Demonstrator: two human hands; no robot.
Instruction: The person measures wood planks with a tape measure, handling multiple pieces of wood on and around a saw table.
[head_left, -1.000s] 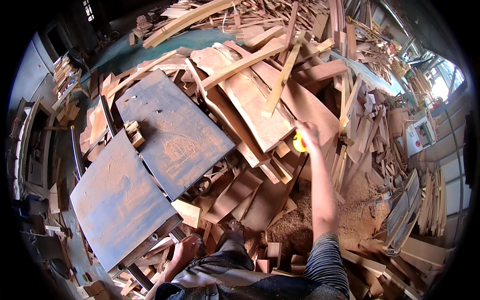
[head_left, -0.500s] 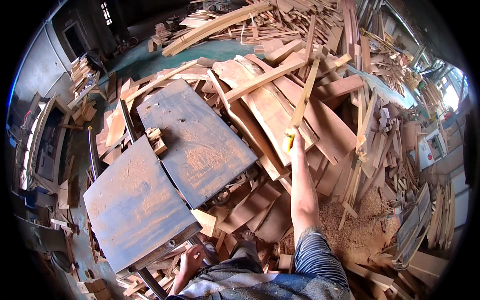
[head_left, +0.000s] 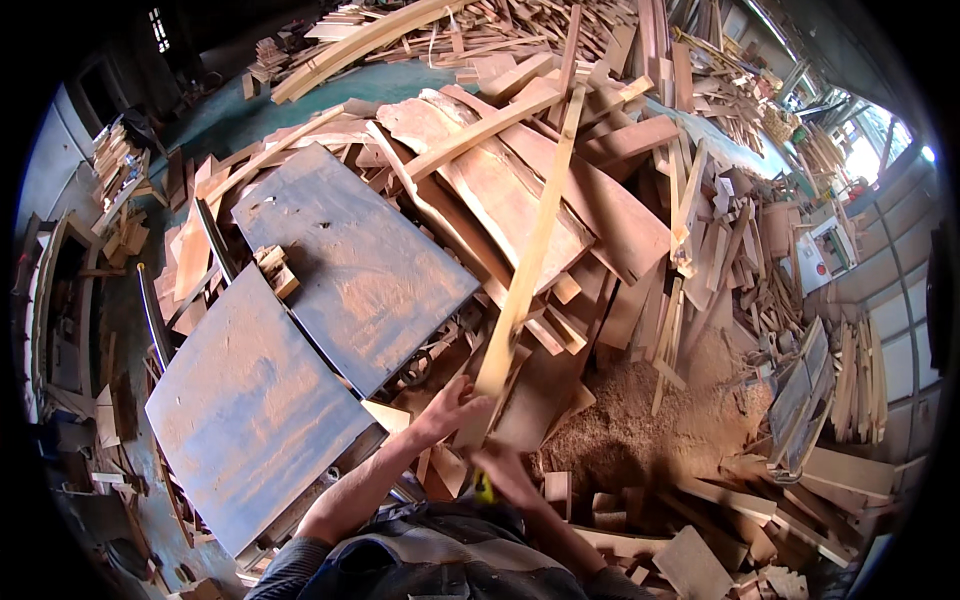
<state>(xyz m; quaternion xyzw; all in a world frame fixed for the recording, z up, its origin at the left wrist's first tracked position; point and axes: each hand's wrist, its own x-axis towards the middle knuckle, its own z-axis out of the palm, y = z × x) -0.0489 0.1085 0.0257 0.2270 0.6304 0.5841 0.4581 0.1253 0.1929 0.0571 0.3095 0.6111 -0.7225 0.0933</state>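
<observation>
A long, pale wooden strip (head_left: pixel 540 235) runs from the woodpile down toward my body. My left hand (head_left: pixel 452 408) is closed on its near end, fingers against its left edge. Just below, my right hand (head_left: pixel 508 474) is close to the strip's end and smeared by motion. A small yellow-and-black object (head_left: pixel 484 488), perhaps a tape measure, shows at that hand's fingers, which seem closed on it. Most of the object is hidden, and whether the right hand also touches the strip I cannot tell.
At left stands a sawdust-covered metal machine table in two parts (head_left: pixel 255 400), with wood offcuts (head_left: pixel 277 272) between them. Wide planks (head_left: pixel 490 185) lie heaped ahead. A sawdust mound (head_left: pixel 640 420) and loose scraps (head_left: pixel 692 565) spread to the right.
My right hand has drawn back toward my body, with the strip and yellow object coming nearer. My left hand has risen from beside the machine table and taken hold of the strip. The view has shifted.
</observation>
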